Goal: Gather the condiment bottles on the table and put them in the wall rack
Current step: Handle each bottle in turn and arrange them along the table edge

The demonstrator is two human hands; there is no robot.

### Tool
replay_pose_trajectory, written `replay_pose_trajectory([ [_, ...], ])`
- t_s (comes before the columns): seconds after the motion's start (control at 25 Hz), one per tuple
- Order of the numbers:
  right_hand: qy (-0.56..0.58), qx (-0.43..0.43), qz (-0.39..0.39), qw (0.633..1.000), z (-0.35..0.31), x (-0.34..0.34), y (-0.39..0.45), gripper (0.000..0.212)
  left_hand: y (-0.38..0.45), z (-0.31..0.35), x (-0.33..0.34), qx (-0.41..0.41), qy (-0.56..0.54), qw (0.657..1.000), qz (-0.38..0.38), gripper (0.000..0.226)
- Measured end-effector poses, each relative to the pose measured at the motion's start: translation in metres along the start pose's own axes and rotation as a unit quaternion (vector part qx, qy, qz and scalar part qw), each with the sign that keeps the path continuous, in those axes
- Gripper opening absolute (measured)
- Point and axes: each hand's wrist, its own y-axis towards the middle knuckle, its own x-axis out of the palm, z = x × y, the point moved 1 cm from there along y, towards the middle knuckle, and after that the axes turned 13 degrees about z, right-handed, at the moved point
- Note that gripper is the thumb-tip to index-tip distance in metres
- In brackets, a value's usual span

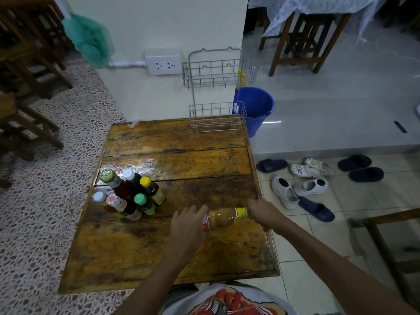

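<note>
Both hands on tan sauce bottle [223,218] lying horiz near table [181,253] right edge: R hand [264,213] wrapped on cap end, L hand [187,226] cupping base, long axis L-R, wall rack [217,87] beyond far edge, other bottles [129,194] clustered upright by left edge.

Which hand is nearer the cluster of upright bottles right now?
Left. The left hand grips the base end of the sideways tan bottle, just right of the bottle cluster. The right hand holds its cap end, farther off near the table's right edge.
</note>
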Motion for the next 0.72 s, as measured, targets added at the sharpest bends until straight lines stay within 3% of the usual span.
replay_pose_trajectory([
  [0.08,0.033,-0.049,0.108,0.992,-0.011,-0.010,-0.001,0.045,0.006,-0.007,0.002,-0.028,-0.076,0.996,-0.046,0.054],
  [0.16,0.049,-0.159,0.241,0.956,-0.018,-0.023,-0.002,0.051,0.015,-0.017,0.001,-0.078,-0.263,0.950,-0.147,0.051],
  [0.24,0.002,-0.272,0.277,0.922,-0.019,-0.036,0.001,0.044,0.021,-0.022,-0.002,-0.099,-0.408,0.878,-0.229,0.053],
  [0.32,-0.028,-0.310,0.288,0.906,-0.019,-0.042,0.004,0.040,0.025,-0.024,-0.006,-0.092,-0.441,0.855,-0.258,0.055],
  [0.4,-0.008,-0.290,0.276,0.916,-0.021,-0.044,0.007,0.039,0.029,-0.023,-0.006,-0.080,-0.417,0.872,-0.244,0.056],
  [0.6,0.004,-0.168,0.222,0.960,-0.014,-0.030,0.013,0.028,0.031,-0.013,-0.003,-0.044,-0.197,0.973,-0.113,0.051],
  [0.68,-0.056,-0.159,0.152,0.974,-0.008,-0.019,0.014,0.015,0.026,-0.009,0.000,-0.024,-0.132,0.988,-0.079,0.052],
  [0.72,-0.065,-0.136,0.093,0.984,-0.004,-0.011,0.015,0.021,0.023,-0.007,0.002,-0.021,-0.109,0.991,-0.074,0.052],
])
